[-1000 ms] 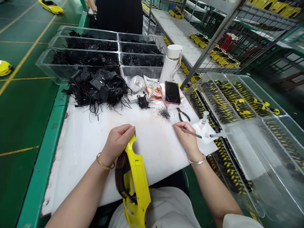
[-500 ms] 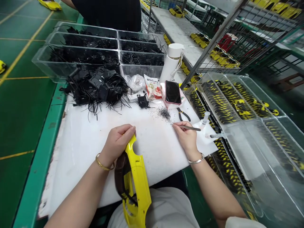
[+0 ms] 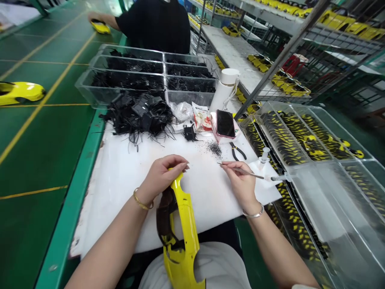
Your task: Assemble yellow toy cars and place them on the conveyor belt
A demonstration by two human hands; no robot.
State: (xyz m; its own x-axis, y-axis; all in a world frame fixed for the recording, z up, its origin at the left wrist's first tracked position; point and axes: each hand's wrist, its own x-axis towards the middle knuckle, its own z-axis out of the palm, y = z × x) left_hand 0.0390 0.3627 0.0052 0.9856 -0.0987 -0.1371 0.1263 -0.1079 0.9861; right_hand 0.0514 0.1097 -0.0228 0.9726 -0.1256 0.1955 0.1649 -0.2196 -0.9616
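Observation:
My left hand (image 3: 167, 175) is closed over the far end of a yellow toy car body (image 3: 189, 228), which is tipped on its side with its near end over my lap. Dark brown parts show inside the shell. In my right hand (image 3: 242, 182) is a pair of thin metal tweezers (image 3: 249, 173), pinched between thumb and fingers, tips pointing left over the white work surface (image 3: 207, 192). Whether the tips hold anything is too small to tell. Just beyond them lies a scatter of tiny black pieces (image 3: 214, 149), with black-handled pliers (image 3: 237, 152) to its right.
A heap of black wired parts (image 3: 140, 113) lies before clear bins (image 3: 87, 90). A phone (image 3: 225, 123), a white bottle (image 3: 224, 89) and syringes (image 3: 264, 155) stand or lie around the back and right. Trays of yellow-black parts (image 3: 282, 140) flank the right. A co-worker (image 3: 156, 24) is beyond.
The view has swung left, so the bench appears further right. My left hand's fingers have shifted at the car body's end. The co-worker's hand now shows at a yellow car on the green surface.

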